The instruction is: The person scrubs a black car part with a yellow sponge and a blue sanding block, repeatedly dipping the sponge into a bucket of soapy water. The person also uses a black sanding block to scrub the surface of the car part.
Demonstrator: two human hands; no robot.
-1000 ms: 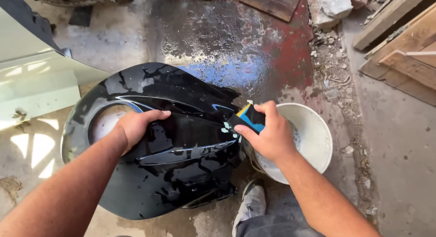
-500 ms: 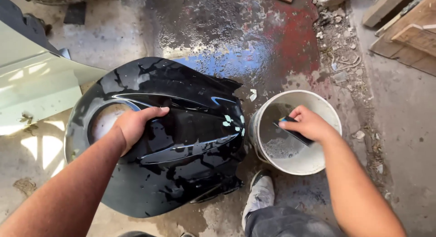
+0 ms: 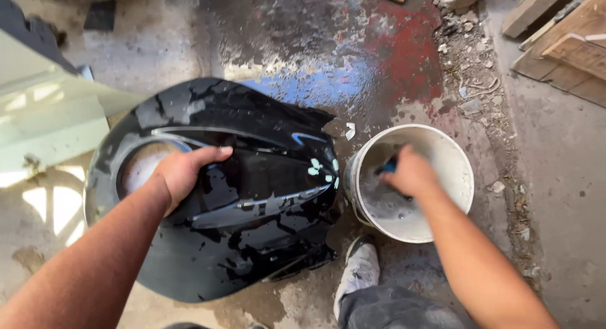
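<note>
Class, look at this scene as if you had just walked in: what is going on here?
A person crouches over a wet concrete floor. The left hand presses flat on a glossy black body panel lying on the floor. The right hand is down inside a white bucket beside it, gripping something blue, partly hidden. A shoe shows below.

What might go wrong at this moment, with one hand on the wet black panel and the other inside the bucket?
The glossy black panel is wet, and only the left hand rests on it, so it may slide. The white bucket stands close to the shoe and might tip while the right hand dips inside. The wet floor looks slippery.
</note>
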